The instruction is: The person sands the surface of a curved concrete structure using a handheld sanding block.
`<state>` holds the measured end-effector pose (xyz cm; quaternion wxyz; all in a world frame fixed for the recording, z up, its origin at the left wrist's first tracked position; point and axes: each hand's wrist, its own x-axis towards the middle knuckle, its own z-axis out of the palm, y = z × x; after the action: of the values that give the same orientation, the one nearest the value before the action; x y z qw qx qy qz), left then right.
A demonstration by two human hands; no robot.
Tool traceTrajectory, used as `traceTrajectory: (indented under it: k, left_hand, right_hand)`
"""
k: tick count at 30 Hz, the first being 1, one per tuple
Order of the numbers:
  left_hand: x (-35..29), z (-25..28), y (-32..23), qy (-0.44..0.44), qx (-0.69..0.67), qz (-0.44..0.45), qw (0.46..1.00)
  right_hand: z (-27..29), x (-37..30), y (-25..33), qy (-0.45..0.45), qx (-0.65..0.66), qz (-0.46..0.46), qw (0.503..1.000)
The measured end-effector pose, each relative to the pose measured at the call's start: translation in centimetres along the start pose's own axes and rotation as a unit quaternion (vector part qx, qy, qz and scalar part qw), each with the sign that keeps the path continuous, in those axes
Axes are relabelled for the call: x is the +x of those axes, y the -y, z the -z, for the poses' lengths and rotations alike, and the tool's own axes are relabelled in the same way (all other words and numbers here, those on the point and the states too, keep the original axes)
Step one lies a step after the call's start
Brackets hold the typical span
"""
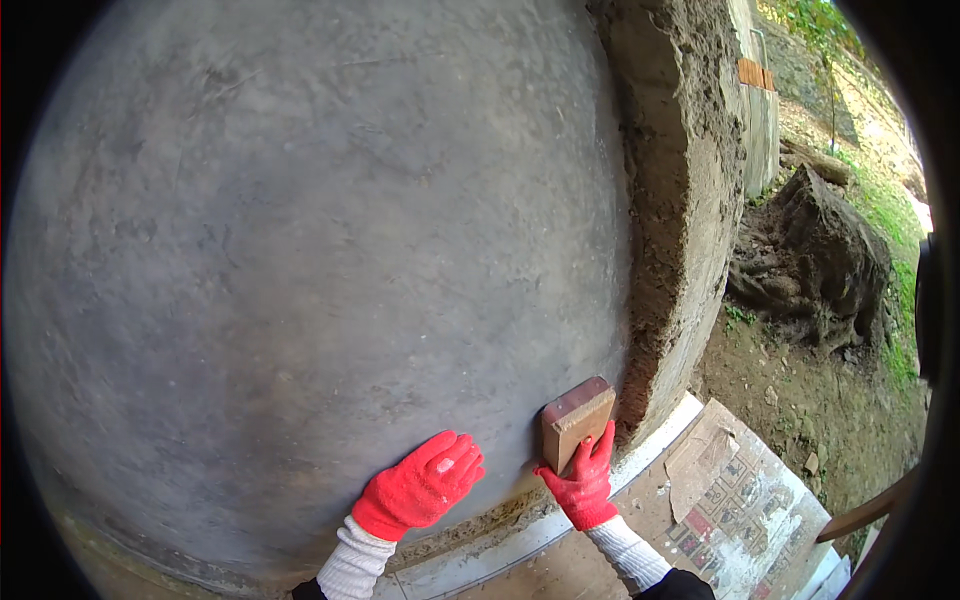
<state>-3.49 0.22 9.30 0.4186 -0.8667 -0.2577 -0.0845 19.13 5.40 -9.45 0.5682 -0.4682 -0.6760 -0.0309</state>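
A smooth grey plastered wall [380, 230] fills most of the view, with mottled darker patches. My right hand [585, 487], in a red glove, grips a sanding block [577, 425] from below, thumb on one side and fingers on the other. The block is light brown with a dark reddish layer on its far face, and it is held at the wall's lower right. To its left, my left hand [420, 487], also red-gloved, lies against the wall with fingers stretched out, holding nothing. A whitish spot marks that glove's back.
A rough, unfinished concrete edge [690, 200] borders the wall on the right. Below runs a white-edged ledge [640, 455] and a stained patterned board [750, 500]. Outside are a dark stump [825, 260], bare soil and grass. A curved wooden piece [870, 510] stands at lower right.
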Motion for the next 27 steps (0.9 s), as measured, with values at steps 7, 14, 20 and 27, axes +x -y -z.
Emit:
traceTrajectory:
  k: [7, 14, 20, 27]
  left_hand:
    - [-1.2, -1.2, -0.4, -0.034, -0.077, 0.063, 0.994]
    - [-0.6, -1.2, -2.4, -0.124, -0.145, 0.202, 0.961]
    - [1.5, -0.6, -2.5, -0.152, -0.155, 0.201, 0.955]
    - [1.1, -0.7, -2.8, -0.154, -0.149, 0.235, 0.948]
  right_hand:
    - [7.7, 19.3, 7.8, -0.063, -0.028, 0.048, 0.996]
    - [5.5, 17.6, 6.5, -0.080, -0.072, 0.071, 0.992]
    - [0.4, 2.0, -0.3, -0.043, -0.034, 0.042, 0.998]
    - [3.6, 12.3, 5.4, -0.071, -0.024, 0.040, 0.996]
